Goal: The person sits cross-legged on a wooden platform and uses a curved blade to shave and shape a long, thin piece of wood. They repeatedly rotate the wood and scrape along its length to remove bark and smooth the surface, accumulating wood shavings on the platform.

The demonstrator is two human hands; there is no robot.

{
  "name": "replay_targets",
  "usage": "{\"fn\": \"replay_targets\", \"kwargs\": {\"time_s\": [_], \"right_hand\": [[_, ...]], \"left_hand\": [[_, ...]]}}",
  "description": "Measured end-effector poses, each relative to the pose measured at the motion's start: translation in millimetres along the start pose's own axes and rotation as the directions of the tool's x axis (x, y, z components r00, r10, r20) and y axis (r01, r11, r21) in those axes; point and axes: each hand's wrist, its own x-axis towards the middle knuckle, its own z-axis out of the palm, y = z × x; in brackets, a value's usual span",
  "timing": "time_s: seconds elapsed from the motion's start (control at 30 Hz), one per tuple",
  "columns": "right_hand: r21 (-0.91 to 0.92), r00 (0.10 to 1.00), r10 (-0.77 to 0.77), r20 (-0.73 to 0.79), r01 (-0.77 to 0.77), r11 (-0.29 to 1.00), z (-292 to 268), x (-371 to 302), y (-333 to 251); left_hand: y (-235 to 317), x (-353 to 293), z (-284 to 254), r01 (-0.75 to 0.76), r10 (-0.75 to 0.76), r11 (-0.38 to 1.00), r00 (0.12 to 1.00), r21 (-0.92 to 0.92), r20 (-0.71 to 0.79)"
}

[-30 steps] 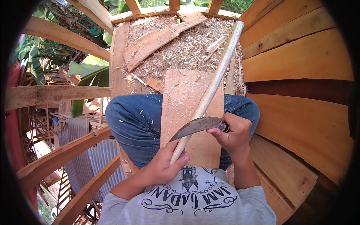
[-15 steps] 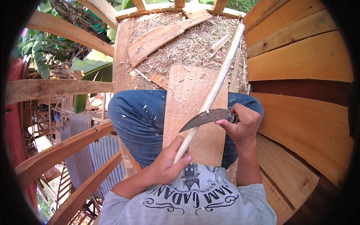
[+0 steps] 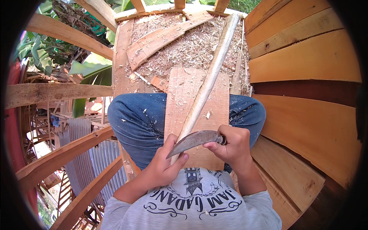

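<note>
A long, pale stripped stick [image 3: 207, 82] slants from my lap up toward the far right corner of the floor. Its near end is in my left hand [image 3: 164, 165], with the fingers wrapped round it. My right hand [image 3: 232, 145] grips the short handle of a curved knife [image 3: 195, 140]. The dark blade lies across the stick just above my left hand, its tip pointing left over my left fingers. Under the stick a flat wooden board [image 3: 214, 96] rests on my lap, with a few shavings on it.
Wood shavings [image 3: 191, 46] cover the floor ahead, around a loose tapered plank [image 3: 153, 44] and a small wood scrap [image 3: 159, 83]. A plank wall [image 3: 303, 57] rises close on my right. Open wooden rails [image 3: 61, 91] run along the left, with leaves and corrugated sheets beyond.
My right hand has drawn the knife down the stick toward my left hand. The stick's far end has shifted slightly left. A curled shaving now lies on the board.
</note>
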Motion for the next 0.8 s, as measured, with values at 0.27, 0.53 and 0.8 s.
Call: {"fn": "replay_targets", "kwargs": {"time_s": [0.27,0.53,0.8], "right_hand": [[-0.189,0.989,-0.084,-0.119,0.061,0.980,-6,22,22],[0.048,0.952,0.091,-0.292,-0.080,0.996,-15,40,46],[0.146,0.963,0.158,-0.216,-0.128,0.981,-27,28,49]], "left_hand": [[8,-7,9,0.081,-0.081,0.996,0.997,0.027,0.001],[11,-12,11,0.109,-0.110,0.993,0.994,0.053,0.011],[-2,-13,4,0.145,-0.127,0.981,0.982,0.126,-0.137]]}}
